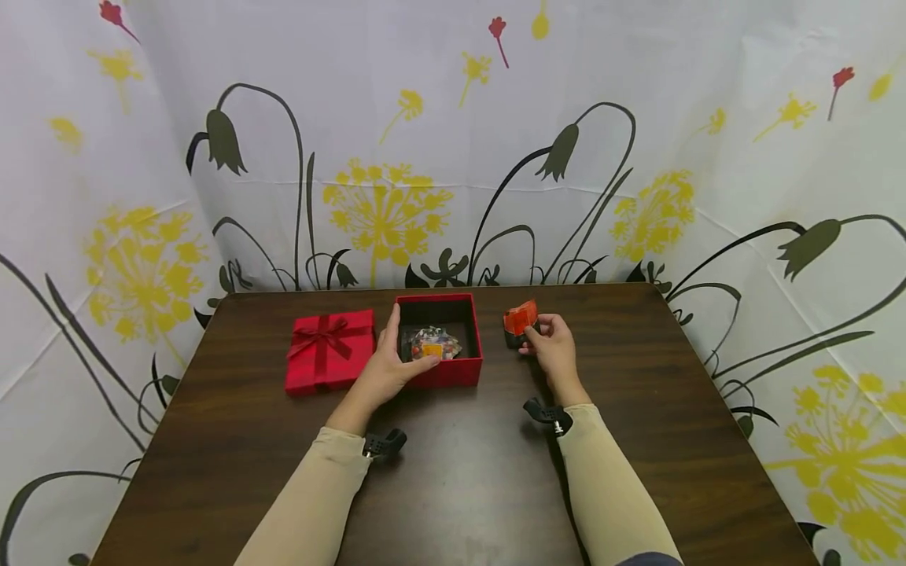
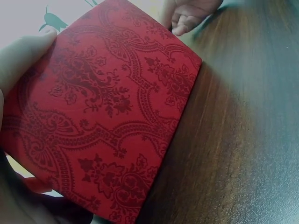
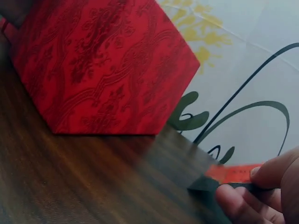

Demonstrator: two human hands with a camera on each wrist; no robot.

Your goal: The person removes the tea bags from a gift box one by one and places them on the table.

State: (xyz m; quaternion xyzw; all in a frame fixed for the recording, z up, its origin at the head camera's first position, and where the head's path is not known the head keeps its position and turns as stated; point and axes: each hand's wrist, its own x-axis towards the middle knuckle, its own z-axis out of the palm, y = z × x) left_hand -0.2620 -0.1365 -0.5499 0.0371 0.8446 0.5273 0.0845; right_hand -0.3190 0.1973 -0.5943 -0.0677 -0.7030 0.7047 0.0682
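A red patterned gift box (image 1: 442, 374) with a dark inside stands uncovered on the table. Several small things in clear wrapping (image 1: 436, 343), one with an orange patch, lie inside it. My left hand (image 1: 389, 368) grips the box at its front left corner; the thumb lies over the front rim and the fingers run along the left wall. To the right of the box, my right hand (image 1: 555, 346) pinches a small orange and black packet (image 1: 520, 319) between thumb and fingers. The right wrist view shows this packet (image 3: 233, 173) low down by the tabletop, partly covered by the fingertips.
A red lid (image 1: 330, 373) with a dark red ribbon bow lies left of the box, close to my left hand. The brown wooden table (image 1: 453, 487) ends at the back against a white cloth (image 1: 453, 118) printed with flowers.
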